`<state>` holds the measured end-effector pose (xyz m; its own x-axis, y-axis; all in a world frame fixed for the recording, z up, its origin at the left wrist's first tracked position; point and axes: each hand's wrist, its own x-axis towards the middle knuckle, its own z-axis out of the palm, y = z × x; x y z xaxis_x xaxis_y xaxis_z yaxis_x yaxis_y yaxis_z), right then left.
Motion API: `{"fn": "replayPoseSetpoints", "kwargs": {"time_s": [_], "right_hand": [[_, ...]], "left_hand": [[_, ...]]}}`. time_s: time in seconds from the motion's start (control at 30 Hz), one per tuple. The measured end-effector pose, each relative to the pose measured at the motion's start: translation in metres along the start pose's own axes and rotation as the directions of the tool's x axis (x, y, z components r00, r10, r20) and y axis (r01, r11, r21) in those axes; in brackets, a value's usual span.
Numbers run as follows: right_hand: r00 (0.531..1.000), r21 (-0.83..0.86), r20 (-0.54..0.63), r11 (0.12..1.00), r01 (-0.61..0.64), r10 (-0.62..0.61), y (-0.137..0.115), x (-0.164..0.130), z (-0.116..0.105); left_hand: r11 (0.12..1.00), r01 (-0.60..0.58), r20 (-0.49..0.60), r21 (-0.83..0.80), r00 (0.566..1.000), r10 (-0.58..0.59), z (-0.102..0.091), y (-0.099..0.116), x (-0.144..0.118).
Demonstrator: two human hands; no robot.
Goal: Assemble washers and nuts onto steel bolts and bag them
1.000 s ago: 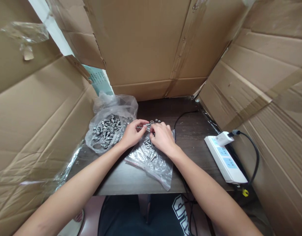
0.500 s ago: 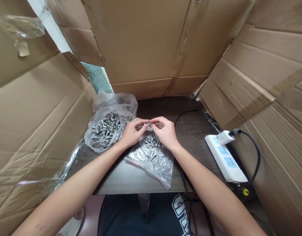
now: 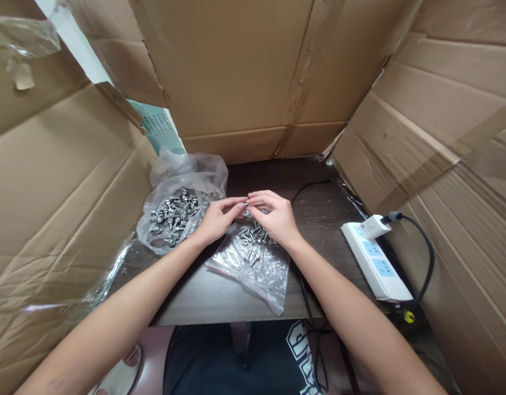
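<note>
Cardboard walls (image 3: 245, 71) stand along the far, left and right edges of the dark tabletop (image 3: 319, 219). A white power strip (image 3: 376, 260) lies along the right edge with a white plug (image 3: 370, 226) in its far end. Toward the far-left corner a crumpled clear bag (image 3: 183, 189) lies open, holding a heap of metal bolts (image 3: 174, 215). A flat clear bag (image 3: 257, 269) lies at the middle near the front edge, with a smaller scatter of bolts (image 3: 253, 241) on its far part.

Both forearms reach in from the front edge and meet above the far end of the flat bag. The left hand (image 3: 214, 219) and the right hand (image 3: 275, 216) face each other, fingers curled, thumbs and forefingers pinched together on one small metal fastener (image 3: 245, 208) held between them, just above the scattered bolts. Whether it is a bolt alone or a bolt with a nut cannot be told.
</note>
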<state>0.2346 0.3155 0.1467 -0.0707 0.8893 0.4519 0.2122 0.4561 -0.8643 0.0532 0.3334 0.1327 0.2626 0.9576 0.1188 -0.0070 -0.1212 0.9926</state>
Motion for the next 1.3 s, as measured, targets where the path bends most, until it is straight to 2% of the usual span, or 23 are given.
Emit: {"fn": "replayPoseSetpoints", "kwargs": {"time_s": [0.2, 0.3, 0.53, 0.67, 0.77, 0.87, 1.0, 1.1, 1.17, 1.3], "right_hand": [[0.989, -0.156, 0.133, 0.984, 0.084, -0.063, -0.005, 0.002, -0.008], [0.985, -0.152, 0.164, 0.986, 0.074, -0.049, -0.006, 0.003, -0.011], [0.986, 0.067, 0.106, 0.989, -0.135, 0.127, 0.002, 0.004, -0.005], [0.984, 0.039, 0.040, 0.983, -0.177, 0.176, 0.006, 0.003, 0.000], [0.985, -0.094, 0.007, 0.980, -0.172, 0.174, 0.004, 0.001, 0.000], [0.989, -0.197, 0.061, 0.973, -0.117, 0.131, 0.000, 0.001, -0.003], [0.978, -0.227, 0.183, 0.972, -0.060, 0.103, -0.002, 0.002, -0.004], [0.975, -0.240, 0.200, 0.970, -0.050, 0.100, -0.001, 0.002, -0.004], [0.981, -0.200, 0.166, 0.977, -0.067, 0.102, 0.001, 0.003, -0.004], [0.987, 0.014, 0.133, 0.995, -0.096, 0.093, 0.004, 0.004, -0.003]], "left_hand": [[0.989, 0.126, 0.068, -0.076, 0.990, -0.121, -0.005, 0.002, 0.001], [0.985, 0.151, 0.095, -0.080, 0.985, -0.143, -0.007, 0.003, 0.001], [0.999, 0.035, 0.058, -0.006, 0.998, -0.034, -0.004, 0.010, -0.002], [1.000, -0.021, 0.001, -0.007, 1.000, 0.021, 0.002, 0.008, -0.005], [0.999, -0.036, -0.025, 0.029, 0.999, 0.037, 0.006, 0.007, -0.006], [0.996, -0.072, -0.048, 0.051, 0.996, 0.075, 0.007, 0.007, -0.006], [0.990, -0.127, -0.065, 0.064, 0.989, 0.131, 0.006, 0.005, -0.005], [0.989, -0.146, -0.047, 0.021, 0.988, 0.146, 0.006, 0.004, -0.005], [0.988, -0.155, -0.049, 0.000, 0.987, 0.154, 0.007, 0.004, -0.005], [0.988, -0.156, -0.073, 0.013, 0.985, 0.156, 0.007, 0.004, -0.004]]}}
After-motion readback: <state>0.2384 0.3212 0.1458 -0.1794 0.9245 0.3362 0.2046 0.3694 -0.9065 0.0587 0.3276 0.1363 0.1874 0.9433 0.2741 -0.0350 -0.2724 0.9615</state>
